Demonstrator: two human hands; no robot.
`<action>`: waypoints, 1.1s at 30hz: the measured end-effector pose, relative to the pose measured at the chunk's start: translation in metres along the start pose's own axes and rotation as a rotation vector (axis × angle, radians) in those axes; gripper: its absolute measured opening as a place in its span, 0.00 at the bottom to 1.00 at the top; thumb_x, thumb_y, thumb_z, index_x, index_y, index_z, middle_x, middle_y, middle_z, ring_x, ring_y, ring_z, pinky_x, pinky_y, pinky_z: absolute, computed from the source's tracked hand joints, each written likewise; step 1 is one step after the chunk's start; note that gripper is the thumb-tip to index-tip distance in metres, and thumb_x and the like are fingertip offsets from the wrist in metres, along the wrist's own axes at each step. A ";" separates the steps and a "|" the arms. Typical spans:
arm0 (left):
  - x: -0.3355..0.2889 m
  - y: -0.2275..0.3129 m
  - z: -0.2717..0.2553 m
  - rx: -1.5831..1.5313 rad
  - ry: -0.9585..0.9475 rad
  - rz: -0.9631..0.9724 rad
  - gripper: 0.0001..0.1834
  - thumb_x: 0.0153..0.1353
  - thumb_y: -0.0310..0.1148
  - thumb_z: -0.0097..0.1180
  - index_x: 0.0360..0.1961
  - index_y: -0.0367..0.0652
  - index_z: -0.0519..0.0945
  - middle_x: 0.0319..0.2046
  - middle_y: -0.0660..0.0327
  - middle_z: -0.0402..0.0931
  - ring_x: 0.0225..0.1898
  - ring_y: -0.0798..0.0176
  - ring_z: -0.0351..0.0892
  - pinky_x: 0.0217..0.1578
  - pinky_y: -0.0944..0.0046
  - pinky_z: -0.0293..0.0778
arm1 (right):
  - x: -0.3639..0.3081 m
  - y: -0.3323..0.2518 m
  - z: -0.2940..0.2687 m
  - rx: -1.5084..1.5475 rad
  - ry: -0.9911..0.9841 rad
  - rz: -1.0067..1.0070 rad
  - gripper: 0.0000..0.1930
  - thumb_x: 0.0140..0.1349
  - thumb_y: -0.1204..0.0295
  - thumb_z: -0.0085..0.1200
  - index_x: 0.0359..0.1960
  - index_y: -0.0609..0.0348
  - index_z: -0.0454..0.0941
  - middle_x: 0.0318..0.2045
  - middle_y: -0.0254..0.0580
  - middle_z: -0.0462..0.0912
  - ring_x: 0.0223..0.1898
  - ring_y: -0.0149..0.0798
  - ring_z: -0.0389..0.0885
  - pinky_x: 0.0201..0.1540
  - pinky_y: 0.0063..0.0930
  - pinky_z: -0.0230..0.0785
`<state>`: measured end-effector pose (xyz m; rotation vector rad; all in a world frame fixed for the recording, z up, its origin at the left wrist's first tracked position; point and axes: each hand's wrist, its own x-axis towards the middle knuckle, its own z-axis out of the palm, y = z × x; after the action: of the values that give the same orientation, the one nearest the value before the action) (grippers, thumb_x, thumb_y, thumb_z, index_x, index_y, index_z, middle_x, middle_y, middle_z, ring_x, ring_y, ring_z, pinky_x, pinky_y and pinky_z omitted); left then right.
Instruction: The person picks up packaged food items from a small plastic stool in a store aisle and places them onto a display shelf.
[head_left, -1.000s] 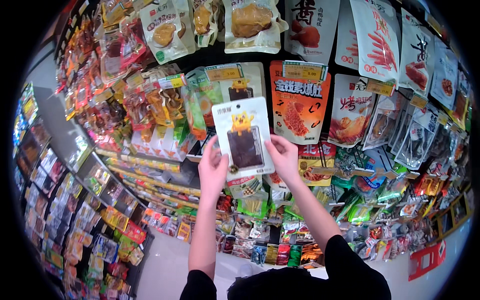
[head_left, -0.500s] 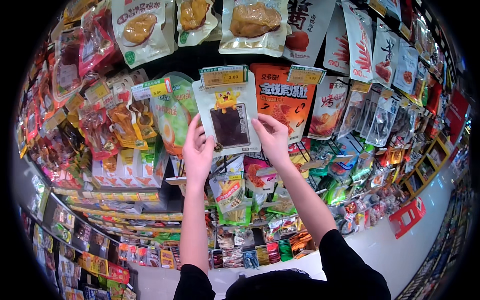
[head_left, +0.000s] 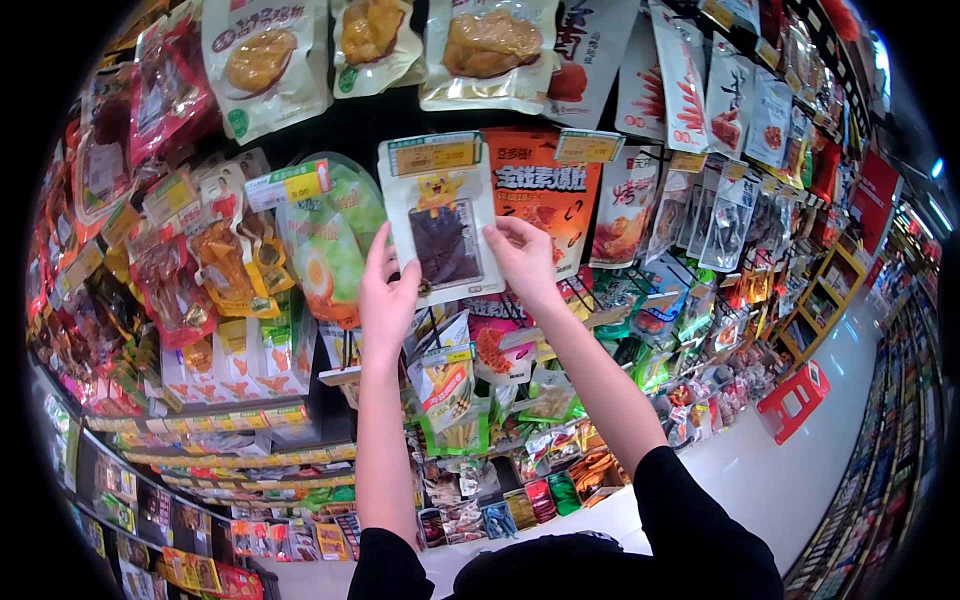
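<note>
A flat white snack packet (head_left: 404, 215), with a yellow cartoon figure and a dark see-through window, is held upright between my two hands. My left hand (head_left: 388, 297) pinches its lower left edge, thumb on the front and fingers toward the back. On the opposite edge, the thumb and fingers of my right hand (head_left: 524, 262) grip it at mid-height. A price tag (head_left: 433, 155) covers the packet's top edge, so I cannot tell whether it still hangs on a hook. Behind its right side hangs an orange pouch (head_left: 560, 205); a green pouch (head_left: 335, 225) hangs to the left.
Large white pouches (head_left: 488, 55) hang in a row above. Price tags (head_left: 588, 146) stick out on metal hooks among the packets. Lower shelves (head_left: 210, 420) curve along the left. A red stand (head_left: 793, 402) is on the pale floor at right.
The view has shifted, so the racks sit a little further left. The packet, still in both hands, now leans slightly, and light falls differently on its dark window.
</note>
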<state>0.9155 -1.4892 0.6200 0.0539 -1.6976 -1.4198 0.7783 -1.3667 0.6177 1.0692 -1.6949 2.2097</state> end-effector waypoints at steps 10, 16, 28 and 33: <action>0.014 -0.054 0.012 0.635 0.182 0.352 0.32 0.56 0.33 0.52 0.61 0.36 0.56 0.61 0.45 0.53 0.63 0.51 0.53 0.59 0.57 0.57 | 0.005 0.024 0.014 -0.472 0.069 -0.150 0.14 0.45 0.73 0.53 0.35 0.66 0.71 0.25 0.53 0.76 0.30 0.50 0.77 0.33 0.38 0.70; -0.089 -0.004 0.064 0.584 0.160 0.297 0.24 0.57 0.22 0.46 0.57 0.34 0.62 0.58 0.48 0.59 0.59 0.50 0.59 0.55 0.54 0.61 | -0.111 -0.003 -0.065 -0.334 -0.138 -0.099 0.19 0.50 0.77 0.52 0.46 0.65 0.65 0.38 0.48 0.71 0.37 0.44 0.73 0.40 0.32 0.68; -0.386 -0.040 0.223 0.271 -0.998 -0.195 0.08 0.53 0.32 0.55 0.33 0.40 0.77 0.34 0.52 0.75 0.35 0.50 0.75 0.39 0.56 0.70 | -0.427 0.016 -0.295 -0.448 -0.384 0.685 0.11 0.52 0.72 0.49 0.38 0.61 0.74 0.33 0.47 0.80 0.35 0.43 0.79 0.40 0.32 0.70; -0.429 -0.011 0.319 0.246 -1.130 -0.167 0.08 0.52 0.31 0.53 0.31 0.39 0.77 0.30 0.54 0.76 0.31 0.57 0.76 0.36 0.62 0.70 | -0.460 -0.025 -0.387 -0.370 -0.148 0.723 0.12 0.52 0.72 0.49 0.39 0.62 0.73 0.33 0.48 0.80 0.36 0.43 0.80 0.42 0.31 0.70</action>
<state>0.9631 -1.0154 0.3770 -0.5870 -2.8237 -1.4371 0.9588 -0.8805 0.3130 0.5870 -2.7534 2.0278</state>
